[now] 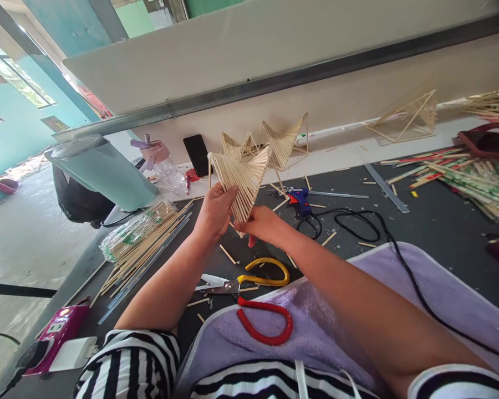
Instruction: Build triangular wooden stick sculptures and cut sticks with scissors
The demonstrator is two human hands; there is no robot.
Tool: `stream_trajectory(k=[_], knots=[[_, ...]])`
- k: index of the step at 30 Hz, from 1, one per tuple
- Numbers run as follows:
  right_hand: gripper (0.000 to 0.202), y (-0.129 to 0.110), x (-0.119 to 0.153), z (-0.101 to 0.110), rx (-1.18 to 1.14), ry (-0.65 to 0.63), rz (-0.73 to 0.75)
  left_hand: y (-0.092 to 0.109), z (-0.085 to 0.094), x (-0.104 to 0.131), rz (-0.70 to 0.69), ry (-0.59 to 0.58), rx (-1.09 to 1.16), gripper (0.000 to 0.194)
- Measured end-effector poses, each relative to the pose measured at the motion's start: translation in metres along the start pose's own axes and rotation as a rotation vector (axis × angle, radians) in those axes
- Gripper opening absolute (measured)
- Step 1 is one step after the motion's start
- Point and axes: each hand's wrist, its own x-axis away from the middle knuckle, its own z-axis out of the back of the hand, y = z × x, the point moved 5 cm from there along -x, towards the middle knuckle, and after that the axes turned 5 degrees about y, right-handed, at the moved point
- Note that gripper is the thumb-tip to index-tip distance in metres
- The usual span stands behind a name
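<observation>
A twisted model built of thin wooden sticks [243, 180] is raised over the dark table, held between both hands. My left hand [216, 210] grips its left side, thumb laid over the rows of sticks. At the lower right corner my right hand [264, 224] is closed on the same model, with some of its fingers hidden behind it. Below the hands lie open scissors [233, 286] with one yellow and one red handle. A blue glue gun [299, 202] rests just right of the model. Behind it stand similar stick models [283, 141].
Bundled wooden sticks [149, 244] and clear glue rods lie at left, near a purple power strip [62, 332]. A phone [196, 155] leans on the wall beside a water bottle [162, 166]. The black cable [393, 238] crosses a purple towel [432, 282]. Wrapped sticks [478, 180] lie at right.
</observation>
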Motion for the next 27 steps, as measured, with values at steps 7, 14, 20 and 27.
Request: stream_trajectory(k=[7, 14, 20, 27], knots=[[0.018, 0.005, -0.003, 0.001, 0.252, 0.053, 0.011, -0.010, 0.002, -0.001, 0.061, 0.022, -0.042, 0.023], [0.020, 0.011, -0.003, -0.002, 0.393, 0.149, -0.052, -0.004, 0.014, -0.011, 0.011, 0.039, -0.145, 0.031], [0.023, 0.017, -0.003, -0.003, 0.535, 0.227, -0.037, 0.013, 0.028, -0.018, -0.055, 0.158, -0.308, 0.030], [0.025, 0.018, -0.001, -0.003, 0.629, 0.291, -0.001, 0.034, 0.044, -0.018, -0.388, 0.391, -0.474, 0.033]])
